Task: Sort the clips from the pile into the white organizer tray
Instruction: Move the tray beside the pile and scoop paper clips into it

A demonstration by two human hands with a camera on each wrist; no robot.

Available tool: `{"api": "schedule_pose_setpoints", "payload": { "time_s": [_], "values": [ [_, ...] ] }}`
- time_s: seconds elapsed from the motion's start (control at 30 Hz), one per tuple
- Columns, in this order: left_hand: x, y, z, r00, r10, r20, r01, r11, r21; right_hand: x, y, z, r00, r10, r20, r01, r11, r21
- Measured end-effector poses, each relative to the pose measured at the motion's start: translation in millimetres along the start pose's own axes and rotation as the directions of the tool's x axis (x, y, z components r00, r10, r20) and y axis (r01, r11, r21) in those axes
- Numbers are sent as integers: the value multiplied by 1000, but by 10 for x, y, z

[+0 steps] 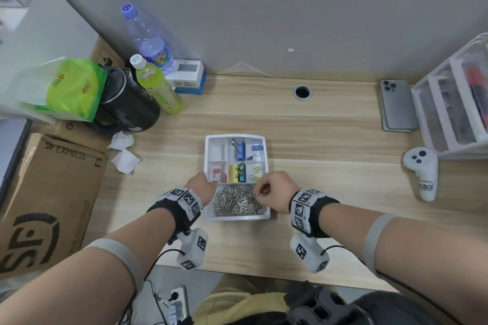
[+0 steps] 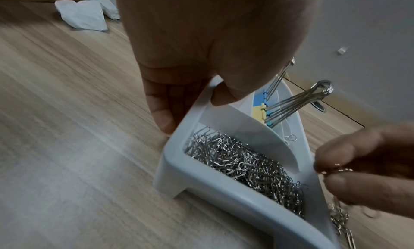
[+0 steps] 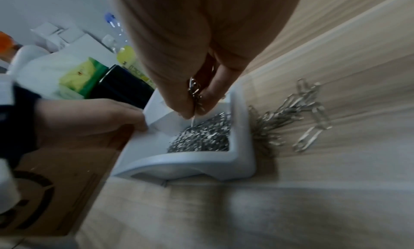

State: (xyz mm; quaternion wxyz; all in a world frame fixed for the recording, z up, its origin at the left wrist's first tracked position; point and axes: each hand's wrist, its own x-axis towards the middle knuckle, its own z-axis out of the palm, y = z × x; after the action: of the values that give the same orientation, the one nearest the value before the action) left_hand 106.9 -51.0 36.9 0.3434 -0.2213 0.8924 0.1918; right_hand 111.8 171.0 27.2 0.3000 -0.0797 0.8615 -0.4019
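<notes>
The white organizer tray (image 1: 235, 136) stands mid-desk. Its near compartment is full of silver paper clips (image 1: 235, 203); the far compartments hold coloured binder clips (image 1: 239, 151). My left hand (image 1: 202, 184) grips the tray's left rim (image 2: 190, 114), thumb inside and fingers outside. My right hand (image 1: 268, 188) hovers over the compartment's right end and pinches a few paper clips (image 3: 194, 91) between thumb and fingers. In the right wrist view a loose pile of paper clips (image 3: 291, 114) lies on the desk against the tray's right wall; my right hand hides it in the head view.
At the back left stand two bottles (image 1: 158, 87), a black mug (image 1: 129, 103), crumpled tissues (image 1: 124, 155) and a cardboard box (image 1: 47, 192). At the right are a phone (image 1: 396, 105), a white controller (image 1: 422, 171) and a drawer unit (image 1: 454, 103). A cable hole (image 1: 302, 92) sits behind the tray.
</notes>
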Motion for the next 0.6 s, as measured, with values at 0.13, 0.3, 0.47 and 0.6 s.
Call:
{"api": "schedule_pose_setpoints", "payload": {
  "time_s": [0.13, 0.3, 0.47, 0.6],
  "values": [
    [1, -7, -6, 1000, 1, 18, -1, 1000, -1, 5, -172, 190, 992, -82, 96, 91, 992, -90],
    [32, -5, -44, 998, -4, 68, 6, 1000, -20, -51, -101, 83, 987, -142, 79, 156, 963, -218],
    [52, -26, -25, 998, -4, 57, 6, 999, -34, -37, 232, -304, 999, -1, -46, -12, 953, -302],
    [64, -27, 1, 999, -7, 44, 9, 999, -35, -136, 586, -420, 992, 120, 28, -95, 890, -445]
  ]
}}
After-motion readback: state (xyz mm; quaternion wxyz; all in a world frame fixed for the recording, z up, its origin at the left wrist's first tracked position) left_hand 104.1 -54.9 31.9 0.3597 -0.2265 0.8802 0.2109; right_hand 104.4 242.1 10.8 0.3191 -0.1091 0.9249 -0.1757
